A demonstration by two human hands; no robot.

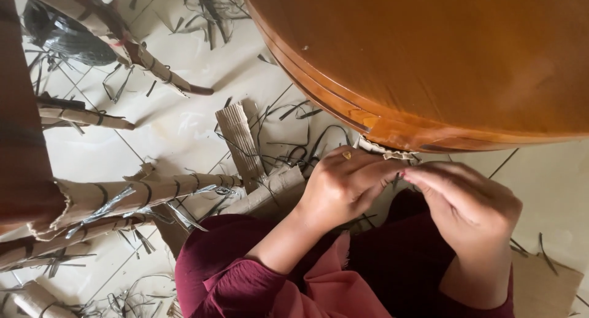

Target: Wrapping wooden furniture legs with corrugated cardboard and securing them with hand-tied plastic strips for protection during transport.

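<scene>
One thin strip of pale corrugated cardboard [385, 151] lies just under the rim of the round orange-brown wooden desk [429, 54], long axis roughly left to right. It sits just above and between my fingers, and I cannot tell whether it touches the rim. My left hand [343, 186] is nearer, fingers curled narrow and pinching its left end. My right hand [466, 201] has fingers bunched close at the strip's right end; actual grip I cannot tell. Count: one strip, two hands. On the tiled floor [178, 128], at least six rolled brown cardboard tubes [147, 192] banded with dark strips, plus many loose dark shreds [288, 146].
</scene>
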